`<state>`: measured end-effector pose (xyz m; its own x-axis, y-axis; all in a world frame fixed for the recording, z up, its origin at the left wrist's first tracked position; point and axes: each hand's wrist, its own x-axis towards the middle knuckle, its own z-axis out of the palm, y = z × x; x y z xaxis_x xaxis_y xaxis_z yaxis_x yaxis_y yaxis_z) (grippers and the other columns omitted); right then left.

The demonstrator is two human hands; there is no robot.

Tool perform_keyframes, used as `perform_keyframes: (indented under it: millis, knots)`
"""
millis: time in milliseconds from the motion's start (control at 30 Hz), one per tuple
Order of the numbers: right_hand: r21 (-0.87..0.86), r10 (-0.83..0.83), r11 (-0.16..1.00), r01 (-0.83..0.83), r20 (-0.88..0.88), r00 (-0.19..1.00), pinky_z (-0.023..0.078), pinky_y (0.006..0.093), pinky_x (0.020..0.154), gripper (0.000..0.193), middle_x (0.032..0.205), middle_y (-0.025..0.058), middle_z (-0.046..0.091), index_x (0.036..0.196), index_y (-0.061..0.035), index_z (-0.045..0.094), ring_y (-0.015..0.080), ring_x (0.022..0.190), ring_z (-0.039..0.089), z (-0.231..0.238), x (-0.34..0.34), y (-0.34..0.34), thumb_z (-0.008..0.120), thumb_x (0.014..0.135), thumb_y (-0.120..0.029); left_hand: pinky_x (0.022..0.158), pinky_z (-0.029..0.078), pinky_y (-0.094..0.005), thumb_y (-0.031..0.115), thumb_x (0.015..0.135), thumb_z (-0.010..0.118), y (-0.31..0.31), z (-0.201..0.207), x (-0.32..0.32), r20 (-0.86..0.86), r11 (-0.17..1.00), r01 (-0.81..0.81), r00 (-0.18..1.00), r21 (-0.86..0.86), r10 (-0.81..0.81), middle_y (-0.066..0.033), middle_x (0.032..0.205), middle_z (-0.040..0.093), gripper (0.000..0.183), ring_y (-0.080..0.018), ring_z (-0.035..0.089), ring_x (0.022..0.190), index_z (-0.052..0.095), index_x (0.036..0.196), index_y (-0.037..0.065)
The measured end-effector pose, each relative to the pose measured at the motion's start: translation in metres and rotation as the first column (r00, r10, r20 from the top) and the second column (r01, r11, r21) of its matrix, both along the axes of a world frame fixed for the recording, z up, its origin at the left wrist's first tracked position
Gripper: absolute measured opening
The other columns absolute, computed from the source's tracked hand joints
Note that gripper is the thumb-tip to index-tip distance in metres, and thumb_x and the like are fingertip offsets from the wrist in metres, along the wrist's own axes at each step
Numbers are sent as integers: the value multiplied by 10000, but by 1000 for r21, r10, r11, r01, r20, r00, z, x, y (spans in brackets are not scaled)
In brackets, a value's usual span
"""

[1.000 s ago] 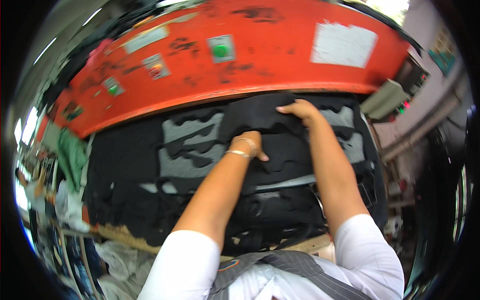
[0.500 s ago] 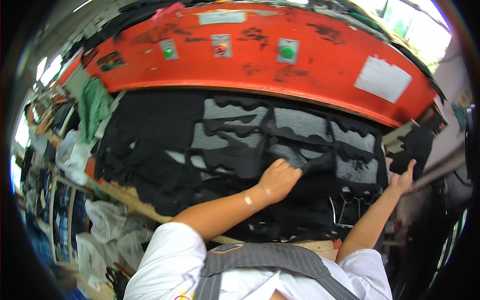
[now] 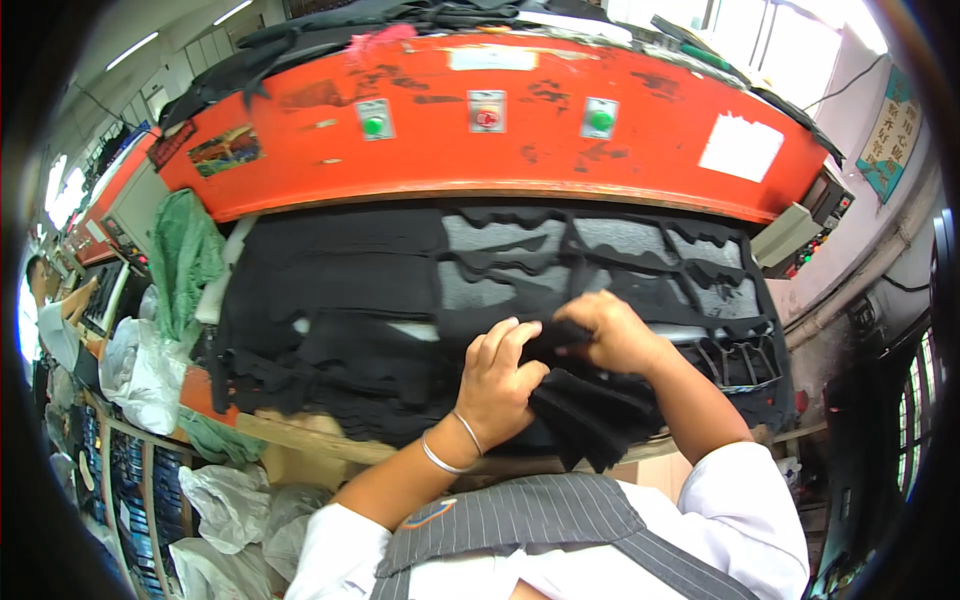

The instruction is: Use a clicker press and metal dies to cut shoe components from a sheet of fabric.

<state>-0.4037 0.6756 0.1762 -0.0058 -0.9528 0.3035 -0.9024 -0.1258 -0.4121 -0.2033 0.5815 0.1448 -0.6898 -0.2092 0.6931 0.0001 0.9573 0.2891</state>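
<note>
In front of my chest, my left hand [image 3: 497, 385] and my right hand [image 3: 612, 335] have come together. Between them hangs a loose bunch of black fabric pieces [image 3: 595, 415], fanned out at its lower end. The left fingers close around its left side, with the thumb toward the right. My right fingers pinch its upper part, and their tips are partly hidden by the dark material. Behind my hands lies a black fabric sheet [image 3: 345, 285] with wavy-edged cut-outs [image 3: 500, 236] that show a grey surface. A metal-strip cutting die [image 3: 735, 362] sits on the sheet, right of my right hand.
A red machine beam [image 3: 430, 165] with green and red buttons spans the far side of the bed. A green cloth [image 3: 185, 260] hangs at the left, above white plastic bags [image 3: 150, 375]. A control box [image 3: 810, 225] stands at the right. Another person [image 3: 38, 285] shows at far left.
My right hand has come in from the far right with its black piece to meet my left. The left hand has moved left and nearer. The view has shifted.
</note>
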Motion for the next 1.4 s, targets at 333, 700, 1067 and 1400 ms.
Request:
perform_keyframes:
  millis: [333, 700, 1067, 1400]
  knots:
    - [168, 275, 932, -322, 251, 928, 495, 409, 835, 371, 994, 161, 655, 1076, -36, 620, 351, 965, 626, 2, 180, -115, 749, 782, -221, 1052, 331, -507, 109, 602, 694, -107, -3, 192, 277, 998, -22, 961, 52, 7, -225, 1210, 543, 236, -377, 497, 1174, 725, 837, 116]
    - [143, -333, 889, 436, -451, 828, 430, 369, 861, 299, 1025, 121, 623, 987, -62, 635, 256, 1004, 579, -148, 161, -200, 576, 872, -332, 817, 415, -385, -58, 596, 607, -154, 41, 231, 395, 996, -77, 915, -34, 84, -95, 828, 544, 735, -290, 554, 837, 482, 1314, 40]
    - [216, 224, 900, -379, 518, 826, 500, 412, 772, 306, 849, 145, 685, 935, -15, 652, 305, 862, 659, -88, 135, -216, 720, 773, -265, 1065, 351, -450, 58, 600, 678, -191, -11, 129, 603, 941, 176, 797, -289, 36, -214, 1300, 519, 369, -401, 427, 1276, 634, 966, 51]
    - [715, -717, 696, 72, 697, 6, 505, 458, 845, 628, 1125, 178, 655, 1205, 44, 565, 337, 962, 654, -98, 46, -280, 723, 813, -421, 874, 466, -417, 2, 607, 660, -186, 103, 124, 825, 990, -89, 563, 112, -43, -184, 1044, 637, 923, -360, 598, 944, 296, 1454, 43]
